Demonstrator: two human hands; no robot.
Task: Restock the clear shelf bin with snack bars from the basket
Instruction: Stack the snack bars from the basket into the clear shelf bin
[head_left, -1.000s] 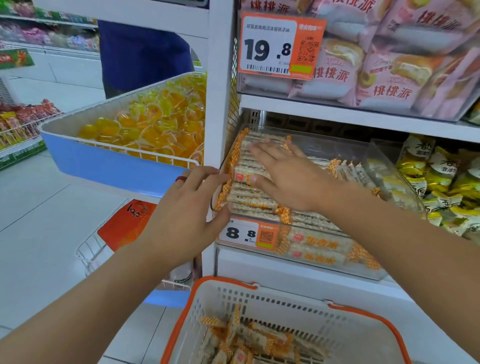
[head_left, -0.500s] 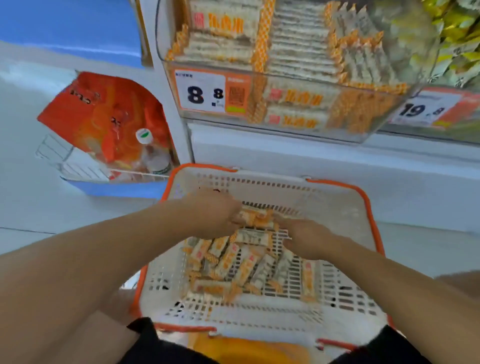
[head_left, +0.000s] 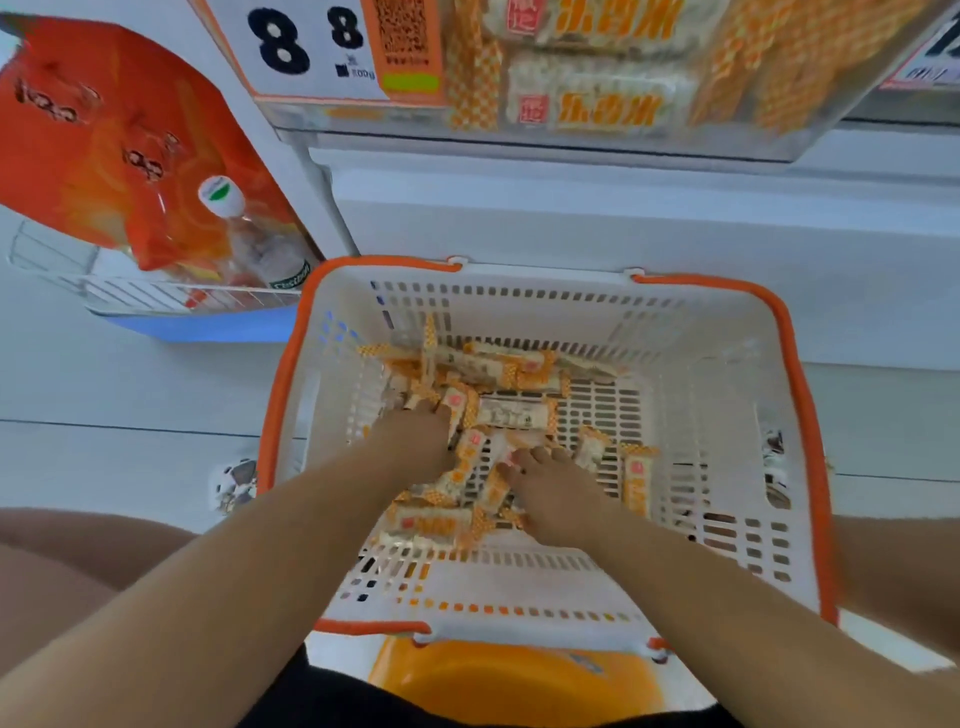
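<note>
Dropped deeper into basket (head_left: 727, 395) since half a second ago; view tilted down, clear shelf bin (head_left: 769, 130) now cut off along top edge. Left hand (head_left: 415, 441) at centre of frame, fingers buried among snack bars (head_left: 511, 415); grip cannot be told. Right hand (head_left: 556, 493) just right of it, fingers curled down onto pile; clamped on a bar or only pressing, cannot tell. Bars heaped centre-left on basket floor, long axes jumbled, several running left-right. Both hands touching pile, roughly equally near. Bin lies up-frame, beyond basket's far rim. Price tag (head_left: 332, 47) at top left, cropped. Motion blur smears wrappers.
</note>
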